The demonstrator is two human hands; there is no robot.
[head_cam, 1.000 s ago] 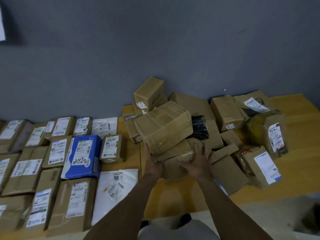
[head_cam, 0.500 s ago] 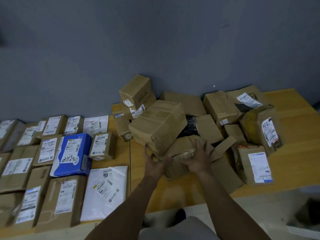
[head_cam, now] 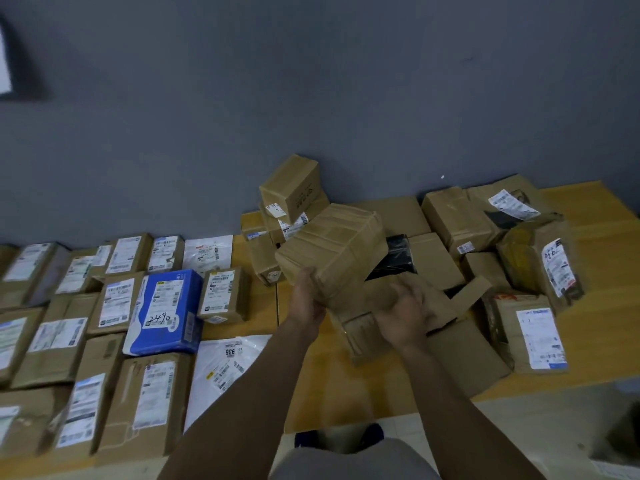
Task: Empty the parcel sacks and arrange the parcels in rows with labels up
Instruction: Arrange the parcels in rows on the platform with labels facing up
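Note:
A large taped brown box [head_cam: 334, 249] tilts on top of a loose heap of cardboard parcels [head_cam: 460, 220] at the middle right of the wooden table [head_cam: 606, 271]. My left hand [head_cam: 306, 296] grips the box at its lower left corner. My right hand [head_cam: 403, 313] curls under the box's near bottom edge, over a smaller brown parcel [head_cam: 363, 332] lying below. No label shows on the big box. To the left, parcels lie in rows with white labels up, among them a blue box marked 2490 [head_cam: 164, 311].
A white poly mailer marked 936 [head_cam: 225, 368] lies near the table's front edge, just left of my left arm. A black-wrapped item [head_cam: 396, 256] sits inside the heap. The grey wall [head_cam: 311, 98] runs right behind the parcels. The table's front edge [head_cam: 381, 414] is near my body.
Both hands have shifted on the large box: my left hand now holds its lower left corner and my right has come under its near edge. The box sits slightly higher.

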